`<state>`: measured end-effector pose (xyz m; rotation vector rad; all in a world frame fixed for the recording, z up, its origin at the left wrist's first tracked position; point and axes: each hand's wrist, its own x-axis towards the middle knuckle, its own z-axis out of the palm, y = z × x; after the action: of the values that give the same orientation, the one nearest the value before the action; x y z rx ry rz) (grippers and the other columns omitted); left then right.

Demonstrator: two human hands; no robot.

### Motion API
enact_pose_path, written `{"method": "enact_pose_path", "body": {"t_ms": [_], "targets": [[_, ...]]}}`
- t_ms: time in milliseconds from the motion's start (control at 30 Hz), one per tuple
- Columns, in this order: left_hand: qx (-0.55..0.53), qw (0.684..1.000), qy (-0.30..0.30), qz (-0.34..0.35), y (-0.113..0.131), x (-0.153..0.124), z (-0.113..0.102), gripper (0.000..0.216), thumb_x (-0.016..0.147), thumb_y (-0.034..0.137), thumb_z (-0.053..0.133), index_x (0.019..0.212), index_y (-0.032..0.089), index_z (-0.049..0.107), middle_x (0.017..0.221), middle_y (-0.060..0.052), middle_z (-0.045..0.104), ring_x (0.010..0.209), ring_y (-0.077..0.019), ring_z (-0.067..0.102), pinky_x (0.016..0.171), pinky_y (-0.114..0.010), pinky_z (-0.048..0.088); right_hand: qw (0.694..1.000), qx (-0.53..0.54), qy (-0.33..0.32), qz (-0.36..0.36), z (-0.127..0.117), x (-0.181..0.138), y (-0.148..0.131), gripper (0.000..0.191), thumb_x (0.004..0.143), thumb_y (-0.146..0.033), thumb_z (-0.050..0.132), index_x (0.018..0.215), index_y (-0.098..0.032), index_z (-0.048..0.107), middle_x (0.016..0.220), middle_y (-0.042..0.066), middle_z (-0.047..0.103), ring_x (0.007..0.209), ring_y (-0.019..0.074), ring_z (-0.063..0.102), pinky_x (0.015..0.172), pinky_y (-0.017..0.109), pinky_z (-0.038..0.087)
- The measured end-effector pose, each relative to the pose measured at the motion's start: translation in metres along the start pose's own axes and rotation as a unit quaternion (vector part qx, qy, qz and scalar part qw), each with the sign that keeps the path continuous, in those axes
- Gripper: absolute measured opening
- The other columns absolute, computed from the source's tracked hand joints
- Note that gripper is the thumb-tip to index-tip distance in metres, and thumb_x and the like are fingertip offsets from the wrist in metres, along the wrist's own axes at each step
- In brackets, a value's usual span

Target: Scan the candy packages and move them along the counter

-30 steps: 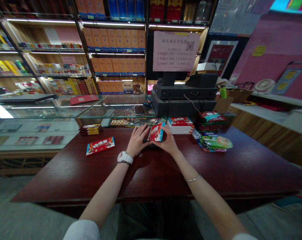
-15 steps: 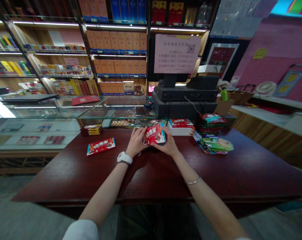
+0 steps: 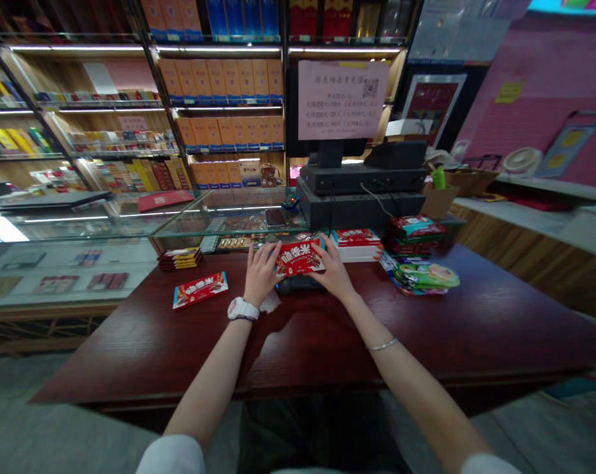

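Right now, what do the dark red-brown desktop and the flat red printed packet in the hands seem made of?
Dark red-brown desktop: likely varnished wood or veneer, semi-gloss; grain lines and soft reflections show.
Flat red printed packet: smooth, perhaps film or card; its straight edges fit either.

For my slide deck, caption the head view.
Left hand and right hand hold a red packet above a dark table.

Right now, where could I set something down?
Bare tabletop lies between the loose red packet and the near edge, and in front of the green packets. It's crowded where the left hand and right hand hold a second packet near the red-topped stack.
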<state>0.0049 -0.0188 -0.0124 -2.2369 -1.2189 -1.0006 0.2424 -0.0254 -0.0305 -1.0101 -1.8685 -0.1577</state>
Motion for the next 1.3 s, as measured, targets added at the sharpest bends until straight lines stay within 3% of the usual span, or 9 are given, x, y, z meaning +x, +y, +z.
{"method": "enact_pose_path", "body": {"t_ms": [367, 600, 700, 833, 1000, 1300], "targets": [[-0.022, 1.0, 0.01, -0.014, 0.003, 0.003, -0.002, 0.066, 0.088, 0.028, 0.062, 0.15, 0.02, 0.042, 0.14, -0.013, 0.058, 0.132, -0.0282, 0.052, 0.126, -0.053, 0.013, 1.0, -0.002, 0.015, 0.027, -0.002, 0.002, -0.002, 0.069, 0.078, -0.032, 0.08, 0.141, -0.03, 0.054, 0.16, 0.008, 0.034, 0.147, 0.0311, 0.036, 0.119, 0.052, 0.035], [-0.075, 0.996, -0.039, 0.013, 0.018, 0.026, 0.006, 0.077, 0.083, 0.036, 0.072, 0.151, 0.023, 0.04, 0.143, -0.012, 0.055, 0.134, -0.0299, 0.05, 0.125, -0.057, 0.013, 0.999, 0.005, 0.006, 0.051, -0.03, 0.001, 0.021, 0.07, 0.076, -0.034, 0.082, 0.14, -0.03, 0.055, 0.161, 0.009, 0.034, 0.147, 0.0304, 0.036, 0.119, 0.051, 0.033], [-0.104, 0.991, -0.074, 0.037, 0.033, 0.042, 0.018, 0.081, 0.078, 0.045, 0.077, 0.149, 0.024, 0.043, 0.144, -0.013, 0.054, 0.135, -0.0305, 0.05, 0.125, -0.058, 0.014, 0.997, 0.009, 0.002, 0.08, -0.047, -0.005, 0.04, 0.069, 0.075, -0.035, 0.082, 0.139, -0.03, 0.057, 0.162, 0.009, 0.033, 0.148, 0.0308, 0.035, 0.12, 0.051, 0.032], [-0.139, 0.983, -0.112, 0.048, 0.06, 0.065, 0.04, 0.072, 0.077, 0.048, 0.078, 0.141, 0.026, 0.053, 0.145, -0.014, 0.053, 0.136, -0.0306, 0.049, 0.124, -0.059, 0.015, 0.992, 0.016, 0.009, 0.129, -0.066, -0.019, 0.066, 0.058, 0.08, -0.035, 0.077, 0.135, -0.03, 0.061, 0.16, 0.008, 0.037, 0.148, 0.0305, 0.033, 0.12, 0.052, 0.03], [-0.175, 0.976, -0.125, 0.033, 0.094, 0.086, 0.068, 0.061, 0.079, 0.046, 0.077, 0.134, 0.028, 0.06, 0.144, -0.012, 0.053, 0.137, -0.0314, 0.047, 0.122, -0.061, 0.016, 0.983, 0.022, 0.068, 0.171, -0.084, -0.034, 0.096, 0.044, 0.083, -0.037, 0.072, 0.126, -0.028, 0.069, 0.155, 0.008, 0.046, 0.142, 0.0291, 0.045, 0.118, 0.048, 0.034], [-0.157, 0.978, -0.14, 0.009, 0.118, 0.12, 0.106, 0.038, 0.086, 0.025, 0.069, 0.123, 0.032, 0.068, 0.129, -0.01, 0.057, 0.126, -0.0284, 0.055, 0.119, -0.061, 0.025, 0.968, 0.035, 0.105, 0.223, -0.084, -0.03, 0.138, 0.036, 0.083, -0.046, 0.07, 0.111, -0.024, 0.076, 0.138, 0.012, 0.062, 0.129, 0.0282, 0.058, 0.111, 0.046, 0.043]]}}
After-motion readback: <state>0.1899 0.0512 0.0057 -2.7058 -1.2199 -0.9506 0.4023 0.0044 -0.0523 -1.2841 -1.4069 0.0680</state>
